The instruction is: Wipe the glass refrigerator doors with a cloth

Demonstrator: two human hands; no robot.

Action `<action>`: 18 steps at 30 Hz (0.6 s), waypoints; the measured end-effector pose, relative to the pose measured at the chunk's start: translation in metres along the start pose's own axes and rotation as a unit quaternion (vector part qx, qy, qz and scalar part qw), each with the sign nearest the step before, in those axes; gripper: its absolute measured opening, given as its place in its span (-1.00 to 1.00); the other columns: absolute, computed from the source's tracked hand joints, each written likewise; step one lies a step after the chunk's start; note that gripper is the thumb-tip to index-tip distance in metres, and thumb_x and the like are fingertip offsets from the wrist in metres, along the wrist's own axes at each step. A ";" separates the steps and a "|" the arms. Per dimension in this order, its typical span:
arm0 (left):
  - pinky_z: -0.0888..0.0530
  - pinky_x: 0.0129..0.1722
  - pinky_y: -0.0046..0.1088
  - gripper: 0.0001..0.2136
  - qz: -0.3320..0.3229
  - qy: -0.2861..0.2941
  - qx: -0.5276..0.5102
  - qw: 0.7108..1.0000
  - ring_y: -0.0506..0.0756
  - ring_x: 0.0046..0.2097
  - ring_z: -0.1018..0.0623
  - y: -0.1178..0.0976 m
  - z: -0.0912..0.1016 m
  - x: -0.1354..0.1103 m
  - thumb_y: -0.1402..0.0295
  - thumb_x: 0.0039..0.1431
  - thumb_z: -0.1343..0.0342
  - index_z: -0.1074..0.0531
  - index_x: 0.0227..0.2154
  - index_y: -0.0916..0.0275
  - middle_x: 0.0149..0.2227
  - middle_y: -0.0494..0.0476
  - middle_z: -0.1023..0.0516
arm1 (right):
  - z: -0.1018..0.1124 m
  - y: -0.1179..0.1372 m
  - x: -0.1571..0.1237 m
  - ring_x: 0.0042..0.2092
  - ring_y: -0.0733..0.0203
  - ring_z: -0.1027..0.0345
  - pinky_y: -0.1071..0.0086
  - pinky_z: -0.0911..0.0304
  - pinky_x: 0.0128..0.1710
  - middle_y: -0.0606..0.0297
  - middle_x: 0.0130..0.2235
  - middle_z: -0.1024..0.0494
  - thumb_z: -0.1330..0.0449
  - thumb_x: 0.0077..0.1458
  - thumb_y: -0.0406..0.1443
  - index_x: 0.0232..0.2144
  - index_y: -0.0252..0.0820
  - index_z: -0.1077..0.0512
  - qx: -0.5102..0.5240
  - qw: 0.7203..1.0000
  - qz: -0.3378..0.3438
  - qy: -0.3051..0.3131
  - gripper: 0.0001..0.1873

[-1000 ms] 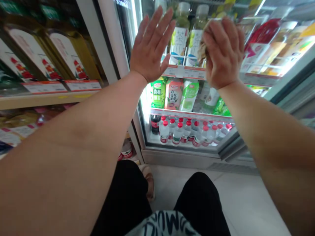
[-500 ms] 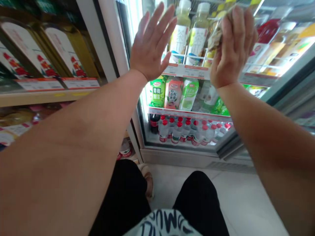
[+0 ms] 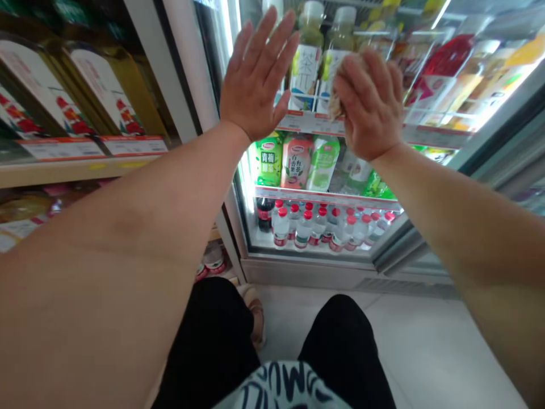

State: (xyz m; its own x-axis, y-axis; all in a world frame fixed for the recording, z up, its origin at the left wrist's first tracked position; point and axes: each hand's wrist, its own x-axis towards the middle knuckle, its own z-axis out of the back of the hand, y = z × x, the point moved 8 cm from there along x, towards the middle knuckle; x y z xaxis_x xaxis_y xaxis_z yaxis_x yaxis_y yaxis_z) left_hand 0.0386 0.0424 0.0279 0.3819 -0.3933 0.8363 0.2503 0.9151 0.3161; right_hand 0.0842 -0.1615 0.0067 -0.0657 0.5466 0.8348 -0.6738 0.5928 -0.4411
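Pale crumpled wad, its material too blurred to tell, was held in the head view beneath the curled fingers of my right hand, partly closed around it and raised before the glass cooler door. My left hand was open, its fingers spread and holding nothing, just right of the door's white frame. Whether either hand touched the glass I could not tell. Behind the glass stood white-labelled tea bottles directly beside the wad, and water bottles with red caps lower down. To my left, golden-yellow bottles stood on a pale wooden shelf. Below lay my black trousers and a pale tiled floor.
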 end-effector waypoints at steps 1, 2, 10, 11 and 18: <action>0.32 0.50 -0.34 -0.24 0.005 0.002 -0.005 1.000 0.07 0.50 0.19 0.000 0.001 0.001 0.09 0.14 0.07 0.01 0.45 -0.08 0.44 -0.38 0.27 | -0.004 0.004 -0.001 0.49 0.08 0.16 -0.11 0.11 0.46 0.49 0.42 -0.11 0.15 0.41 -0.12 0.39 0.13 -0.12 0.007 0.999 0.029 0.020 -0.45; 0.30 0.50 -0.33 -0.24 0.012 0.004 -0.010 1.000 0.09 0.50 0.17 0.000 0.002 0.002 0.08 0.14 0.06 -0.01 0.44 -0.07 0.45 -0.35 0.22 | -0.006 0.006 -0.001 0.49 0.08 0.18 -0.12 0.10 0.46 0.47 0.43 -0.10 0.14 0.41 -0.13 0.39 0.13 -0.11 0.011 0.999 0.041 0.029 -0.44; 0.14 0.43 0.12 -0.35 0.047 -0.046 0.080 0.995 0.31 0.49 0.07 -0.004 0.009 0.034 0.30 0.32 0.10 -0.03 0.45 0.25 0.47 0.13 0.04 | -0.007 0.006 -0.001 0.49 0.05 0.18 -0.13 0.08 0.45 0.34 0.43 -0.10 0.12 0.41 -0.18 0.39 0.03 -0.12 -0.004 1.000 0.014 0.021 -0.44; 0.19 0.44 0.08 -0.36 0.049 -0.050 0.080 0.994 0.29 0.50 0.11 -0.005 0.008 0.035 0.33 0.33 0.11 -0.01 0.46 0.22 0.48 0.09 0.07 | -0.007 0.007 -0.002 0.49 0.05 0.18 -0.13 0.07 0.45 0.34 0.43 -0.10 0.12 0.41 -0.19 0.39 0.02 -0.12 -0.008 1.000 0.015 0.021 -0.44; 0.22 0.50 -0.08 -0.38 0.059 -0.079 0.046 0.994 0.13 0.51 0.16 -0.011 0.009 0.027 0.30 0.34 0.13 -0.01 0.45 0.00 0.48 -0.15 0.07 | 0.000 0.006 0.009 0.47 0.00 0.09 -0.13 0.06 0.44 0.38 0.42 -0.12 0.09 0.38 -0.14 0.37 0.01 -0.19 -0.009 0.997 0.024 0.077 -0.44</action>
State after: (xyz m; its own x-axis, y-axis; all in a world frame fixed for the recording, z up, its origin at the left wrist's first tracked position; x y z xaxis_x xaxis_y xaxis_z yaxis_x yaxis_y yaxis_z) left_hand 0.0386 0.0224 0.0510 0.2581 -0.2708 0.9274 0.1269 0.9611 0.2454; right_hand 0.0798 -0.1532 0.0116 0.0175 0.6582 0.7526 -0.6586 0.5739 -0.4866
